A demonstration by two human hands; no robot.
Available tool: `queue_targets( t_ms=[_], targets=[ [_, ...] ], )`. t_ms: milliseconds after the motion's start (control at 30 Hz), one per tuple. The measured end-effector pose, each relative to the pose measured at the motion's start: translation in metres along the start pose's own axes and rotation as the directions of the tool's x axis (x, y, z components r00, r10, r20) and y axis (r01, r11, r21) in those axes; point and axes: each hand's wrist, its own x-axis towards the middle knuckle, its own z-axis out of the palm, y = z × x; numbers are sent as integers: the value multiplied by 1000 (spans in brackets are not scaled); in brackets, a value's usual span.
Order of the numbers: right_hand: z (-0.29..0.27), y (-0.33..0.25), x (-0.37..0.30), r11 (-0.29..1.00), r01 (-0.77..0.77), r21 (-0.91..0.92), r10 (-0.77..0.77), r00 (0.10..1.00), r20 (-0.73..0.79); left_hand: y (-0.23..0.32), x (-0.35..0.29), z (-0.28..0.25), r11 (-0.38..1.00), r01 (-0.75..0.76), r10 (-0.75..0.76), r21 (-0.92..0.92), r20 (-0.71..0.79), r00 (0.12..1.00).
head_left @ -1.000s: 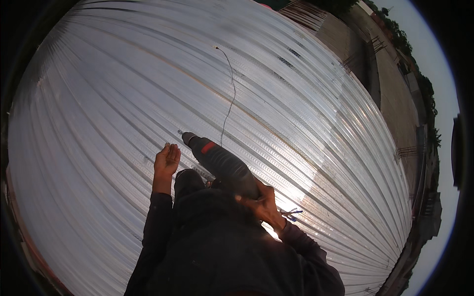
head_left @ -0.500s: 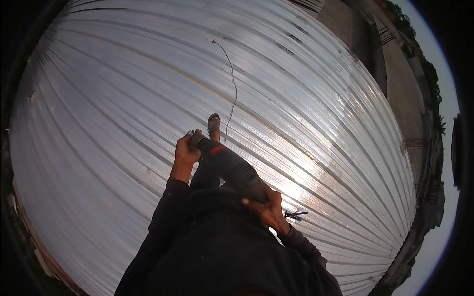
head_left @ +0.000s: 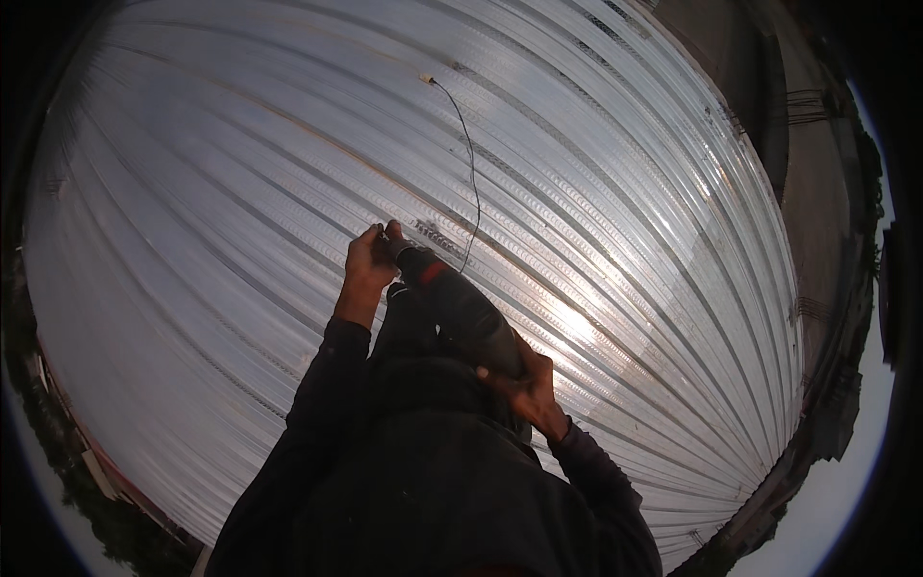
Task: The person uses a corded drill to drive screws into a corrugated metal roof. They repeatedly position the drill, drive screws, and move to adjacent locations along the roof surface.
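While the right hand grips a dark drill near the frame's middle, the left hand holds its front end.

Red-marked black drill, silver sheeting

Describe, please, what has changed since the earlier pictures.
The left hand, open beside the drill one second ago, moved forward and right and now closes on the drill's front end. The blue object by the right hand no longer shows. That hand still holds the drill's rear; the dark cord still lies on the ribbed metal.
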Motion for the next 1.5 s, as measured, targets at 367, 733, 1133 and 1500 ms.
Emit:
queue_targets(
  t_ms=[367, 733, 1133, 1500],
  targets=[
    [-94, -59, 85, 988, -70, -135, 61, 995, -75, -34, 93, 151, 1000, -12, 11, -8, -183, 983],
    [-237, -72, 216, 944, 212, -252, -173, 971, 167, -51, 180, 227, 965, -251, 236, -75, -166, 957],
    [-265, -89, 344, 792, 411, -451, -245, 891, 381, -33, 258, 238, 997, 52, -56, -57, -62, 996],
    [-263, -50, 521, 705, 412, -578, 13, 807, 591, -45, 357, 273, 933, 348, -311, 89, -284, 907]
  ],
)
